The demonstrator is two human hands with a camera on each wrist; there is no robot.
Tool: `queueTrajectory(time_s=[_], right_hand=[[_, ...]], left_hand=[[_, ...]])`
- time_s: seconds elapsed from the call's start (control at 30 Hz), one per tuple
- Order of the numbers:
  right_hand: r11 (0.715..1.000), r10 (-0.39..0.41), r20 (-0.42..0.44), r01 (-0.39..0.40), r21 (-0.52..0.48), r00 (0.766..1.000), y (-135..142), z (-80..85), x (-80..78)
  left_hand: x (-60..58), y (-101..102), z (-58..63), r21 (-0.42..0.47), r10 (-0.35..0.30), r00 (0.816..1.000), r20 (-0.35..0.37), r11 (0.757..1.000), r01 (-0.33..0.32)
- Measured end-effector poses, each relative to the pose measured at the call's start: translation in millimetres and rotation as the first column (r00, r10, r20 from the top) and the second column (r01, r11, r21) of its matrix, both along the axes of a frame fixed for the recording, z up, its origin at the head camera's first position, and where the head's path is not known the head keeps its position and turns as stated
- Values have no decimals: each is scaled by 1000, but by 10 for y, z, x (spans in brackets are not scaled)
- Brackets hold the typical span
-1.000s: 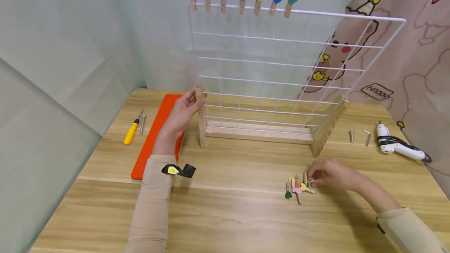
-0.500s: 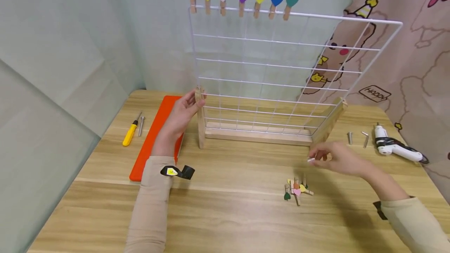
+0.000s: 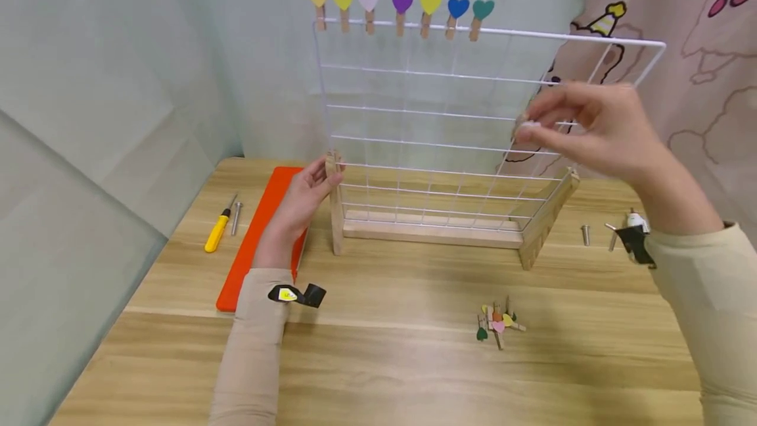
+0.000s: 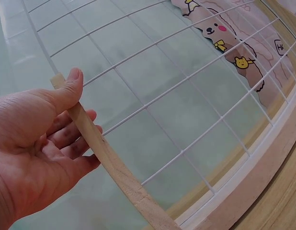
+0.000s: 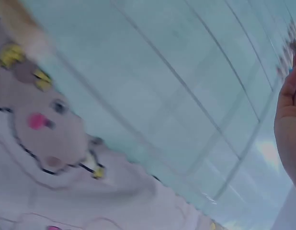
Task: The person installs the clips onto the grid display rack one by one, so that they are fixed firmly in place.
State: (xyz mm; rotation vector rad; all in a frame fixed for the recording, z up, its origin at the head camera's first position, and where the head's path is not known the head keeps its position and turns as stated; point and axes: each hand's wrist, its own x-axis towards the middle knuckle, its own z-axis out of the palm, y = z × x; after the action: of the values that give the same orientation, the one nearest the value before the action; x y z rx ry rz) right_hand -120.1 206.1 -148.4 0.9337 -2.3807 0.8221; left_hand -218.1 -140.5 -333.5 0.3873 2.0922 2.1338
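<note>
A white wire grid stands in a wooden stand. Along the left part of its top bar is a row of several heart clothespins, among them a purple-heart clothespin and a green-heart clothespin. My left hand grips the stand's left post, thumb on the near side and fingers behind. In front of the grid's right half, my right hand pinches a small clothespin with a pale heart, mostly hidden by the fingers. The right wrist view shows only an edge of that hand.
A small pile of heart clothespins lies on the table in front of the stand. An orange-red case, yellow screwdriver and bolt are at left. Another bolt and a partly hidden white tool lie at right.
My right hand has lifted a pale-heart clothespin from the pile and carried it up in front of the grid. The left hand keeps its grip on the post.
</note>
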Motion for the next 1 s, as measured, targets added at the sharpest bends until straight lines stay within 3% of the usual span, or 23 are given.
queueTrajectory(time_s=[0.17, 0.3, 0.4, 0.53, 0.73, 1.0], right_hand=[[984, -35, 34, 40, -173, 999, -136, 442, -188], [974, -114, 38, 119, -192, 993, -154, 634, -382], [960, -98, 101, 121, -252, 990, -151, 724, -496], [927, -51, 211, 124, -353, 976, -128, 762, -586], [888, -58, 161, 125, -443, 985, -110, 747, -621], [901, -142, 183, 204, -382, 973, -189, 680, -640]], left_hand=[[5, -12, -24, 0, 5, 1000, -4, 1000, -5], [-13, -7, -27, 1, 2, 1000, -21, 1000, -2], [-25, 20, -26, -1, -6, 1000, -28, 1000, 6], [-18, 68, -25, -7, -7, 1000, -16, 1000, 7], [-25, 88, -15, -39, 1, 1000, -12, 999, -1], [-44, 62, -22, -1, 2, 1000, -8, 1000, -2]])
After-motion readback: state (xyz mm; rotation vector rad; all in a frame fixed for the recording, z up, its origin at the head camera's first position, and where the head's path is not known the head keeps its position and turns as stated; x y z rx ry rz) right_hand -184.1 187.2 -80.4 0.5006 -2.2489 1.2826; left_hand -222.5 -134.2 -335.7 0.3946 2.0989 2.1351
